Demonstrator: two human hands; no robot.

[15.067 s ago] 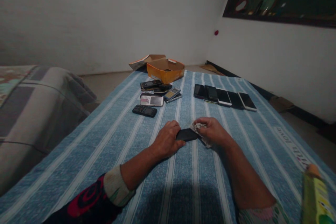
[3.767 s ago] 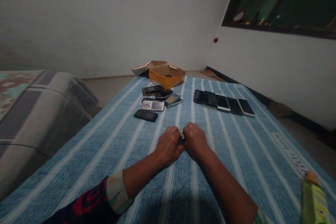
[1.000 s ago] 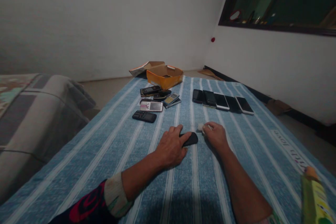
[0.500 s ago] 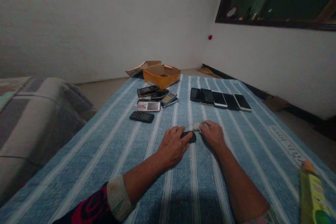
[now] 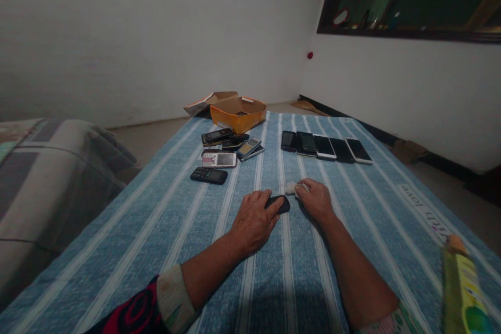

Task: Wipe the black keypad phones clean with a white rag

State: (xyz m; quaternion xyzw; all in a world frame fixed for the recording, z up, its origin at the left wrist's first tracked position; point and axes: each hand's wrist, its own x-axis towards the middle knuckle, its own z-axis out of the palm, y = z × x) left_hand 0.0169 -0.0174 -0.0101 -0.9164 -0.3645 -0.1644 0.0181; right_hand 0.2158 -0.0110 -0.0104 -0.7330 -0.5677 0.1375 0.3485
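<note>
The biggest thing was the surface [image 5: 129, 245], blue with white stripes. The box [image 5: 229, 121] stood open at its far edge, left of the middle. The bottle [image 5: 464, 292] was by the right edge, close to the near right corner. The row of phones [image 5: 324, 147] lay right of the middle, toward the far edge. The pile of phones [image 5: 223, 159] lay left of that, in front of the box, toward the left edge.

My left hand [image 5: 252, 222] was around the black phone [image 5: 284, 204], about midway between the left and right edges. My thumb was over its top and my fingers were along its far side, so they pinched it. My right hand [image 5: 315, 201] was just beside it, thumb and finger squeezed together on the tissue [image 5: 290, 188].

I guess the black phone was light, hard and a bit slippery, and a drop might crack it. Its two long sides seemed the best place to hold. Its long way ran from left to right, and the round end pointed at the right edge, tipped a little to the near edge. I couldn't tell which end was its top. The tissue, the smallest, looked soft.
</note>
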